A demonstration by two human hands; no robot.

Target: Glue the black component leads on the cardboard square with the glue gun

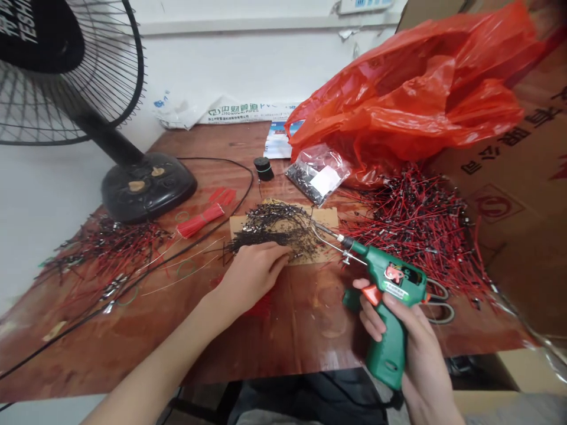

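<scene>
My right hand point(401, 330) is wrapped round the handle of a green soldering gun point(392, 283) with an orange-red trigger. Its metal tip and a thin bent guide tube point left, over a piece of cardboard point(330, 219). On that cardboard lies a heap of short black wires point(270, 221) with small metal ends. My left hand point(259, 268) rests at the front edge of the heap, its fingers bent together toward the right; what they pinch, if anything, is too small to make out.
A black fan point(146, 183) stands at the left, near red-black wires point(119, 239) and a red wire bundle point(199, 220). At the right are a large red-black wire pile point(416, 224), a red plastic bag point(398, 94) and a cardboard box point(522, 218). A black cable crosses the table.
</scene>
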